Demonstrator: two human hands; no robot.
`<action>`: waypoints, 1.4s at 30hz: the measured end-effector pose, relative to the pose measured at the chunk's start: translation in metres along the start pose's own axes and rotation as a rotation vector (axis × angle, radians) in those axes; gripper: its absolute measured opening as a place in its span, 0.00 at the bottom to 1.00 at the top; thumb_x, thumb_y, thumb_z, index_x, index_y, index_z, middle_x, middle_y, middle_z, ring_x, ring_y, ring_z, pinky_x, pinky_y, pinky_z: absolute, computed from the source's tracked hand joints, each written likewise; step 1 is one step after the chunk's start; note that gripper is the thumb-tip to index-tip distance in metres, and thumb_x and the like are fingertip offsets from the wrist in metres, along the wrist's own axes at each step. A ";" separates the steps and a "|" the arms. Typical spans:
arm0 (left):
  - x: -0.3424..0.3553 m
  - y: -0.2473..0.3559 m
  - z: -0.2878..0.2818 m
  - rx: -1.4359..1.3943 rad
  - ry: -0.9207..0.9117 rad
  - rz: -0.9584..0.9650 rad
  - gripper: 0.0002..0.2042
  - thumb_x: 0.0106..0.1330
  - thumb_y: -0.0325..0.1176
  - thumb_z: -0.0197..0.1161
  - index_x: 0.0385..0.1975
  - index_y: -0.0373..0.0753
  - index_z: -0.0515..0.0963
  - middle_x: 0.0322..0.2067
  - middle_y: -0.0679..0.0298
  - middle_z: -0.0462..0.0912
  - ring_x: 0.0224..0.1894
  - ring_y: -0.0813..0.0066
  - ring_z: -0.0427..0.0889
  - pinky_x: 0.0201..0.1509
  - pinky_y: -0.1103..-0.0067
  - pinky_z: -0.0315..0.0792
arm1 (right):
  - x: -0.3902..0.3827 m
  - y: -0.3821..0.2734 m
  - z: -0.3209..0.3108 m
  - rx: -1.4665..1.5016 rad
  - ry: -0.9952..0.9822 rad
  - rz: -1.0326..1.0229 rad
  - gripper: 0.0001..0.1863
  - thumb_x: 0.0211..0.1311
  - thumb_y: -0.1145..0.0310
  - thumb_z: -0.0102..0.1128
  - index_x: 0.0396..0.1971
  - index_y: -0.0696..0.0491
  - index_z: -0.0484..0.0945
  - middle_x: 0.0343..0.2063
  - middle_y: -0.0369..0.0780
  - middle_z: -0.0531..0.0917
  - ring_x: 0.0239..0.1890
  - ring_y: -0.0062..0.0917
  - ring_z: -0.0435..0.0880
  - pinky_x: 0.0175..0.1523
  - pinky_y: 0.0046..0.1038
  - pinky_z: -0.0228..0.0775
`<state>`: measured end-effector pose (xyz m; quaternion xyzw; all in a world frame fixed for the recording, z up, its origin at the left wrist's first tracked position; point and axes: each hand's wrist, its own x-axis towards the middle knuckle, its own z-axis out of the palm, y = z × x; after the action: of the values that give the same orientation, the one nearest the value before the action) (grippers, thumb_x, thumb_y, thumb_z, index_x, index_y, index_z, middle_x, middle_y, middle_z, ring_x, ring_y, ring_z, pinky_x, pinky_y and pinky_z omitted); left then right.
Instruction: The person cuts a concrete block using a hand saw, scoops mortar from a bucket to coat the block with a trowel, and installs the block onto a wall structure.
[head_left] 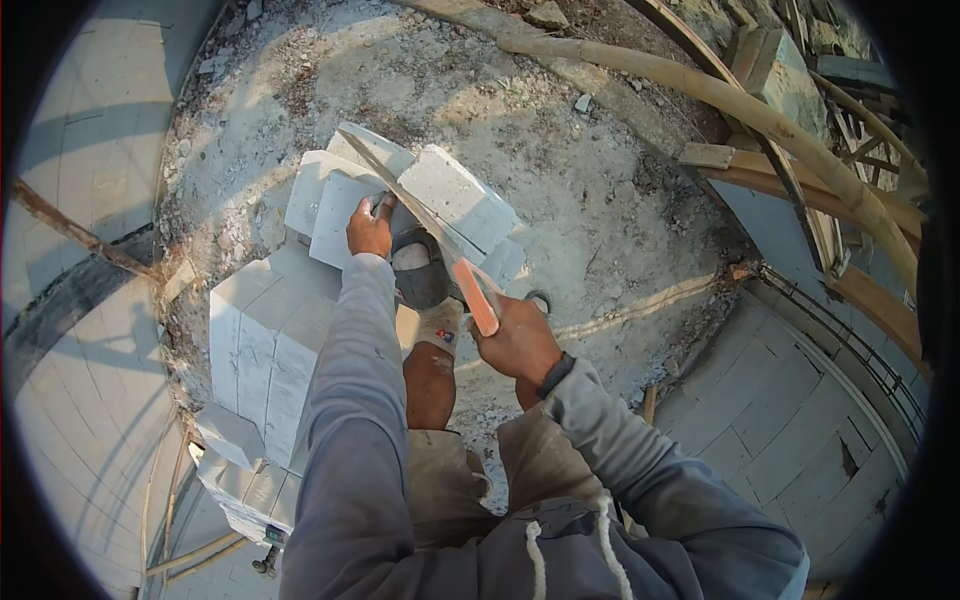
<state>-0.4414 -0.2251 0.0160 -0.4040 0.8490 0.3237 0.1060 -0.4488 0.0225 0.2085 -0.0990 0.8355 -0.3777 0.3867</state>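
My right hand [518,340] is wrapped round the orange handle [476,298] of a handsaw. Its long blade [405,195] runs up and to the left over a group of pale lightweight concrete blocks. My left hand [371,230] grips the upper edge of a small pale block [338,225], left of the blade. On the blade's right lies another block [445,190] with a rough, chipped top. My foot in a dark sandal [422,275] rests among the blocks, close to the blade. The cut itself, if any, is hidden behind the blade.
Stacked pale blocks [265,320] stand left of my legs. Dusty ground [600,200] with rubble surrounds me. Bent bamboo poles [700,85] and timber cross at the upper right. Block walls rise at the left [90,340] and lower right [790,420].
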 end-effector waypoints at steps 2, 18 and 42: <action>0.008 0.011 0.014 -0.183 -0.107 0.038 0.31 0.59 0.54 0.61 0.50 0.29 0.74 0.46 0.42 0.78 0.52 0.49 0.76 0.56 0.68 0.69 | 0.075 -0.022 0.008 -0.099 -0.005 -0.018 0.14 0.45 0.64 0.59 0.24 0.62 0.77 0.21 0.55 0.79 0.28 0.52 0.78 0.36 0.43 0.72; -0.002 -0.018 0.007 -0.041 -0.048 0.017 0.29 0.59 0.53 0.61 0.47 0.29 0.75 0.43 0.43 0.80 0.48 0.47 0.78 0.52 0.67 0.70 | 0.029 -0.006 0.018 -0.024 -0.086 0.044 0.13 0.45 0.64 0.58 0.25 0.61 0.78 0.24 0.56 0.80 0.29 0.53 0.79 0.39 0.44 0.72; -0.001 0.003 0.000 -0.131 -0.101 0.020 0.27 0.61 0.53 0.58 0.47 0.33 0.75 0.46 0.45 0.79 0.50 0.49 0.77 0.52 0.67 0.69 | 0.048 -0.027 0.014 -0.238 0.135 -0.118 0.17 0.51 0.70 0.55 0.40 0.63 0.73 0.25 0.51 0.81 0.28 0.42 0.83 0.35 0.40 0.74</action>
<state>-0.4432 -0.2228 0.0176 -0.3847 0.8235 0.3997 0.1189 -0.4750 -0.0257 0.1942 -0.1673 0.8912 -0.3039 0.2924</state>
